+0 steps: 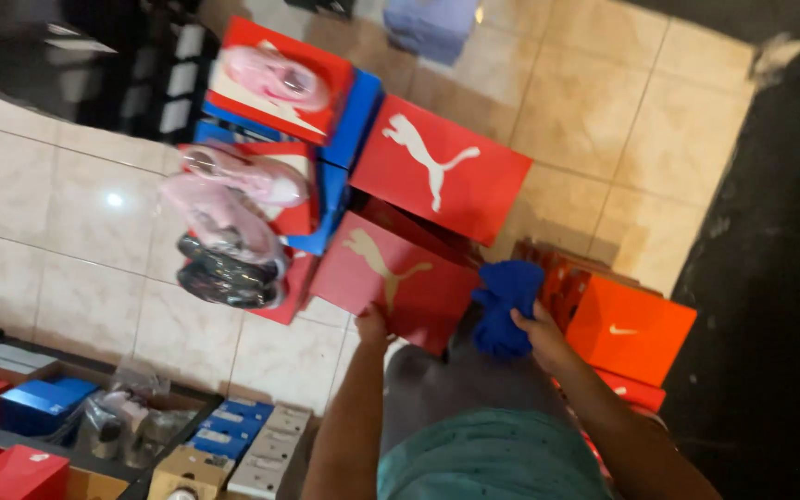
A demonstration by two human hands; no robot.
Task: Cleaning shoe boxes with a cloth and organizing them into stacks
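My left hand [371, 326] fingers grip the red shoebox [391, 282] edge: light, stiff cardboard. My right hand [541, 333] fingers clench a soft blue cloth [506, 306].

Single head-worn view, tilted, looking steeply down past wearer's torso onto beige tiled floor [604, 120]; red cardboard shoeboxes [442, 167] near.

Soft blue cloth [506, 306], matt cardboard red box [391, 282], glossy tiled floor [76, 222].
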